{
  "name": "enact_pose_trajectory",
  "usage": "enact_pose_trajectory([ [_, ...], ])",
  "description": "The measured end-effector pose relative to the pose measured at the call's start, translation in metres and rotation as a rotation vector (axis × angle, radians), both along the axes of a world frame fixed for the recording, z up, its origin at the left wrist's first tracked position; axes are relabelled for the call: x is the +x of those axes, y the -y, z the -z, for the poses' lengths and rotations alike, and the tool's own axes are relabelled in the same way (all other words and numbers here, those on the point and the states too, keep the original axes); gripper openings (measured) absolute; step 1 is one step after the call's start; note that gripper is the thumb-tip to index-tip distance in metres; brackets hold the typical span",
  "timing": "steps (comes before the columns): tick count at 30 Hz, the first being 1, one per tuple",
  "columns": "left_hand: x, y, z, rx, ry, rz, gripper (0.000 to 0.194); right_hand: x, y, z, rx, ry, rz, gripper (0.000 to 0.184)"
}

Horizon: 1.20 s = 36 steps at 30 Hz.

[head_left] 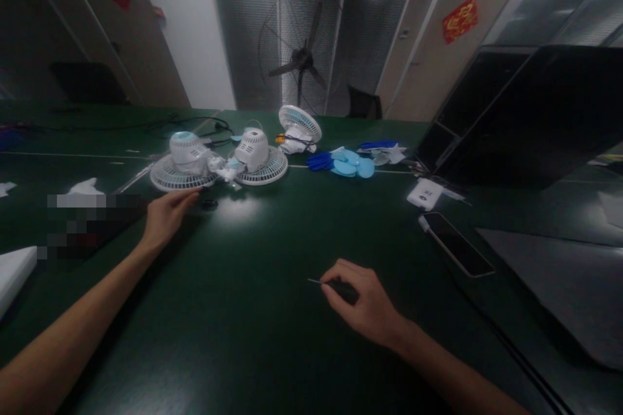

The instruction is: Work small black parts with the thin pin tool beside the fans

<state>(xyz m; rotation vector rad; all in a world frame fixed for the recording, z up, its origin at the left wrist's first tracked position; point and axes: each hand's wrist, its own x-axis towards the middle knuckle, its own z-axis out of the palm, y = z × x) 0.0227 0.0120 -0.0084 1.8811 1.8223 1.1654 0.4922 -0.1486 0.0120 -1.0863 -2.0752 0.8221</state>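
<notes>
My right hand (pixel 360 295) is closed around a small screwdriver (pixel 345 290) with a dark handle, held just above the green table. Its thin metal shaft points left. My left hand (pixel 168 217) reaches out to the front rim of a white fan head (pixel 182 165). Its fingertips are close together; whatever they pinch, if anything, is too small and dark to make out. Just right of those fingertips lies a small black object (pixel 209 205). A second white fan head (pixel 256 155) lies grille-down beside the first, with crumpled clear plastic between them.
Behind are a tilted third fan (pixel 299 126) and light blue fan blades (pixel 348 163) beside dark blue gloves (pixel 320 161). To the right lie a white box (pixel 424 194), a phone (pixel 457 244) on a cable, and a large dark monitor (pixel 530 117). A white block (pixel 14 275) sits at left.
</notes>
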Motion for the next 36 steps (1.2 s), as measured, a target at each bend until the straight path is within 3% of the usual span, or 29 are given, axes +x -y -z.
enact_pose_trajectory([
  [4,0.004,-0.002,-0.001,0.011,0.002,0.045,0.053,0.0,0.0,0.002,-0.009,-0.008,-0.013,0.01],
  [14,0.006,-0.004,-0.001,-0.114,0.082,-0.068,0.054,-0.001,0.0,-0.001,0.006,-0.007,-0.008,0.011],
  [20,0.006,-0.012,0.002,-0.016,-0.037,0.041,0.053,-0.002,0.0,-0.004,0.005,0.011,0.0,0.01],
  [26,0.006,-0.013,0.001,-0.183,-0.056,0.06,0.063,-0.001,0.001,-0.001,-0.025,-0.014,-0.024,0.01],
  [36,0.01,-0.01,-0.004,-0.258,-0.007,0.064,0.069,0.0,0.001,-0.001,-0.018,0.014,-0.01,0.013],
])
